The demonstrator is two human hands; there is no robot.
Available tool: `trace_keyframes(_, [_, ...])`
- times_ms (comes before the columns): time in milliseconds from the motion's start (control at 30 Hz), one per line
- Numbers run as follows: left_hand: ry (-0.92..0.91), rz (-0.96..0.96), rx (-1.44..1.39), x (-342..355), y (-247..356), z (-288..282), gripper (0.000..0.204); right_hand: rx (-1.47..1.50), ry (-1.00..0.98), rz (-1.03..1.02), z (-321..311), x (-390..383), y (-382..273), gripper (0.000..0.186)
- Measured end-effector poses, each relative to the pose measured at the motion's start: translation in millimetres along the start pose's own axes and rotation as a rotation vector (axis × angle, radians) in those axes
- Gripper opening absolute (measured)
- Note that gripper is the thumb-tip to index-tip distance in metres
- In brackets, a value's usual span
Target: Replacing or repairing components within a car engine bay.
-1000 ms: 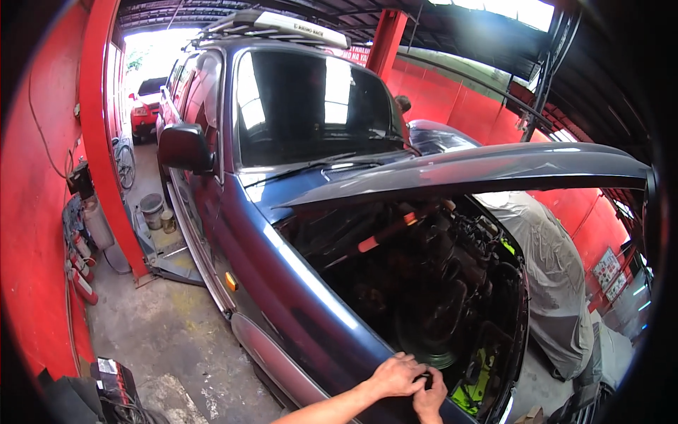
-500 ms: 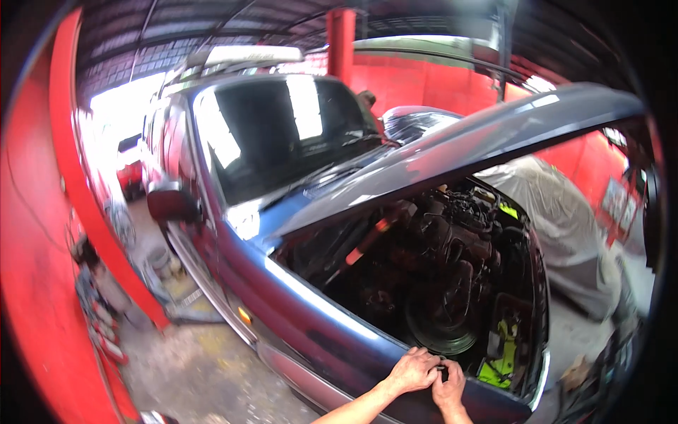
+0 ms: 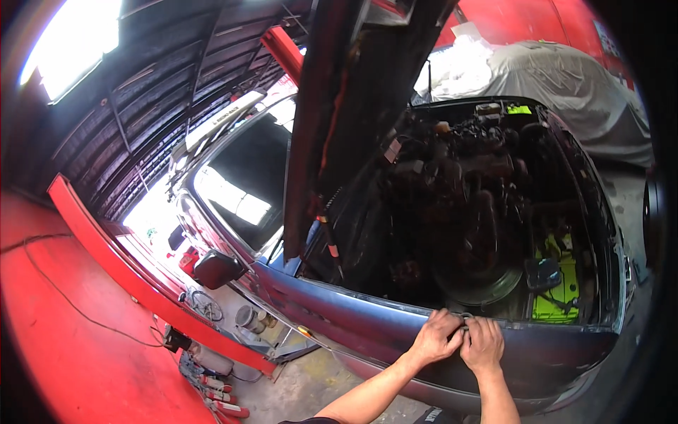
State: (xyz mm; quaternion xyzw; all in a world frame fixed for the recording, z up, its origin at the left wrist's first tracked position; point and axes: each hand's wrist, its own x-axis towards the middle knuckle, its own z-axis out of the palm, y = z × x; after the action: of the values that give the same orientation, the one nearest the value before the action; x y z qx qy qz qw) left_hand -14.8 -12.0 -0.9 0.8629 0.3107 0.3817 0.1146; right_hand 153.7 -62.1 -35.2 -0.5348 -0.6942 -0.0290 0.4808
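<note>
My left hand (image 3: 439,336) and my right hand (image 3: 483,345) are side by side on the top edge of the dark blue fender (image 3: 374,318), fingers curled around a small item at that edge that I cannot make out. Beyond them the open engine bay (image 3: 459,184) holds dark engine parts, hoses and a bright green battery (image 3: 558,300). The raised hood (image 3: 353,99) rises over the bay, with an orange-banded strut (image 3: 329,237) at its left side.
The windshield (image 3: 240,177) and side mirror (image 3: 217,269) are at left. A red wall (image 3: 85,311), red post (image 3: 162,297), cord, bicycle, buckets (image 3: 251,318) and fire extinguishers (image 3: 222,406) line the left side. A covered vehicle (image 3: 565,92) stands behind the bay.
The view has swung round, so the hood now appears steeply upright and the engine bay fills more of the picture. Both hands stay together on the fender edge, higher in the picture.
</note>
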Motion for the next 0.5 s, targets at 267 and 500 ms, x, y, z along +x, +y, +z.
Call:
trace_keyframes(267, [0.103, 0.012, 0.024, -3.5, 2.3, 4.8, 0.017, -0.075, -0.092, -0.039, -6.4, 3.7, -0.9, 0.033])
trace_keyframes(500, [0.317, 0.060, 0.023, -10.9, -1.1, 6.1, 0.017, -0.149, -0.184, -0.118, -7.1, 1.1, 2.7, 0.045])
